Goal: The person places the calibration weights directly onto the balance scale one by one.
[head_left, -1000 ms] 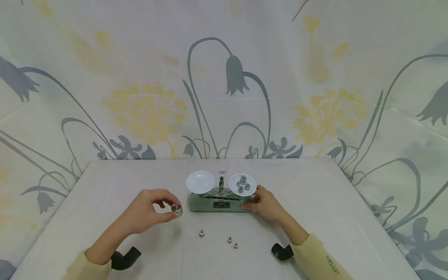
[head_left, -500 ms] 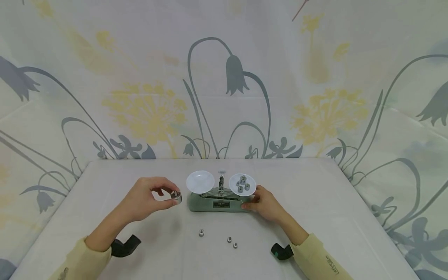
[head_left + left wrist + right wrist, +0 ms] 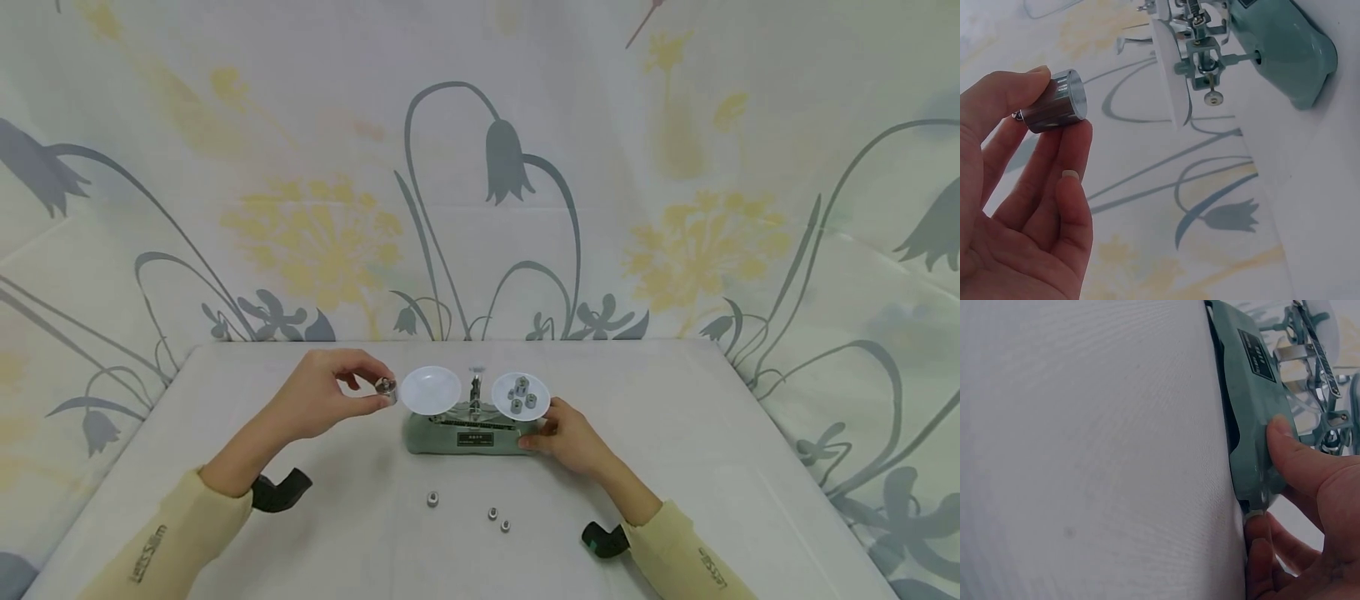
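Observation:
A green balance scale with two white pans stands on the white-covered table in the head view. My left hand pinches a large silver weight between thumb and fingers, just left of the bare left pan. In the left wrist view the weight lies on its side, its flat base facing the pan. Several smaller weights sit in the right pan. At the base's right end, my right hand grips the scale; the right wrist view shows its thumb on the green housing.
Three small weights lie on the table in front of the scale: one at left, two close together at right. A flower-printed cloth hangs behind the table. Black wrist mounts stick out from both sleeves.
My left hand has moved away from me and slightly right, carrying the weight up beside the left pan. The right hand keeps its hold on the scale's end.

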Available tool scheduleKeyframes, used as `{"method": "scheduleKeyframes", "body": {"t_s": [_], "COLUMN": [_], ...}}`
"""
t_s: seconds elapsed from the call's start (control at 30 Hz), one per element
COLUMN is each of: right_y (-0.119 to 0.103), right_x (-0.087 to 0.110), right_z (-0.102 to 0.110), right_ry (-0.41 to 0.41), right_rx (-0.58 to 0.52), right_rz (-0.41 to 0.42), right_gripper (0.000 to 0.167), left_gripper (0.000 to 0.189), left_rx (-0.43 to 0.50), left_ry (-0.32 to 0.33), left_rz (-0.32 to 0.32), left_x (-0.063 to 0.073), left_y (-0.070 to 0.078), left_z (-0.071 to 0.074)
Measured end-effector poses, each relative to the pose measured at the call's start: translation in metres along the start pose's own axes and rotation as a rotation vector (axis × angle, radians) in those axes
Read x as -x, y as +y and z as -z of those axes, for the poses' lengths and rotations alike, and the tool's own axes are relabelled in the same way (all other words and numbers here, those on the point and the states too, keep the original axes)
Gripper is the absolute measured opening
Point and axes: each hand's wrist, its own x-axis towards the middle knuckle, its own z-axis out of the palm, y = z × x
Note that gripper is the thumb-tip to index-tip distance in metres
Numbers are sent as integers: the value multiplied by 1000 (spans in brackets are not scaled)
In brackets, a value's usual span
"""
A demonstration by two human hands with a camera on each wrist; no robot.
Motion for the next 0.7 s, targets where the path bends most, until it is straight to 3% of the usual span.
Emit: {"method": "scheduleKeyframes", "body": {"t_s": [0.33, 0.47, 0.7], "right_y": [0, 0, 0], "right_x": [0, 0, 0], "right_z": [0, 0, 0], "right_ry": [-2, 1, -2], "right_rx": [2, -3, -10], "right_rz": [-3, -8, -6], "right_gripper": [35, 34, 35], "left_gripper": [21, 19, 18], "left_rx": [-35, -10, 42], "left_ry": [-67, -89, -130], "left_rz": [36, 35, 93], "left_x": [-22, -30, -38], "left_y": [0, -4, -8], "left_z": [-5, -10, -19]}}
